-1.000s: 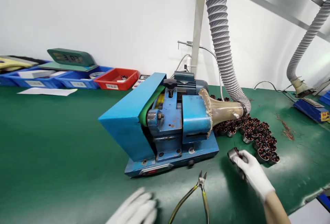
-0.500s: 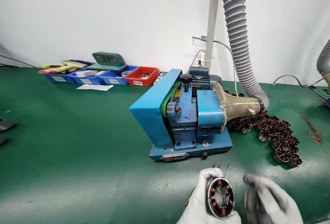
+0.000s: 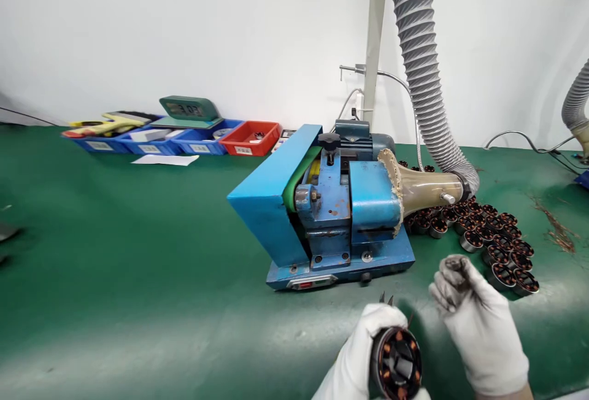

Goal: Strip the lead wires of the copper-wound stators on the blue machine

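The left hand (image 3: 356,354), in a white glove, has its fingers closed around a round motor part (image 3: 398,363), held above the near edge of the counter (image 3: 161,277) with its copper coils facing up toward the camera. Pliers tips (image 3: 386,300) poke out just behind that hand. The right hand (image 3: 483,326), also gloved, is apart from it, fingers curled in and pressed together, smudged dark, near a cluster of similar parts (image 3: 501,243) beside the blue machine (image 3: 331,216).
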The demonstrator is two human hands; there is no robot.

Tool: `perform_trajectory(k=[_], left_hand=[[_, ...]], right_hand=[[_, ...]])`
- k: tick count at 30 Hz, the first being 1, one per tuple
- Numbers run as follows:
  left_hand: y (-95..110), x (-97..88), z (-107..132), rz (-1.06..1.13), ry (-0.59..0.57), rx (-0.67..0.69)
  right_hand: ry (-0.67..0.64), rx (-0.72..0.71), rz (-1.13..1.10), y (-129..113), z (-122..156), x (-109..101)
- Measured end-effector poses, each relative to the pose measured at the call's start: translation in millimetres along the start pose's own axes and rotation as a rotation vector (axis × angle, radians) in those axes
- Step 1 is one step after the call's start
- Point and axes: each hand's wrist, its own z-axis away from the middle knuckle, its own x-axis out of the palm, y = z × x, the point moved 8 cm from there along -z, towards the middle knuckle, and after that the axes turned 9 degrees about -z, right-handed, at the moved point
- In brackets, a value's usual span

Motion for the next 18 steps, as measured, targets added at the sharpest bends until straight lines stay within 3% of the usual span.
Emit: perform_trajectory(k=[2, 5, 8, 10, 13, 18], left_hand=[[-1, -2.0, -3, 0.031, 0.027, 0.006], [-3, -5.7, -11, 0.008, 0.123, 0.011], [-9, -3.5, -24, 0.044, 0.191, -0.027], [-18, 0.5, -34, 0.19, 0.213, -0.097], [-29, 4.0, -48, 0.361, 0.253, -0.169], [-27, 4.5, -60, 0.332, 0.278, -0.169]], right_hand=[[-0.031, -0.102, 0.09, 0, 4, 1], [-0.184, -0.143, 0.426, 25, 14, 21], [-0.087, -0.249, 0.669, 42, 13, 31], [-0.01, -0.295, 0.731, 47, 3, 35], [-0.041, -0.306, 0.727, 50, -15, 45], [-0.07, -0.312, 0.749, 45, -32, 52]])
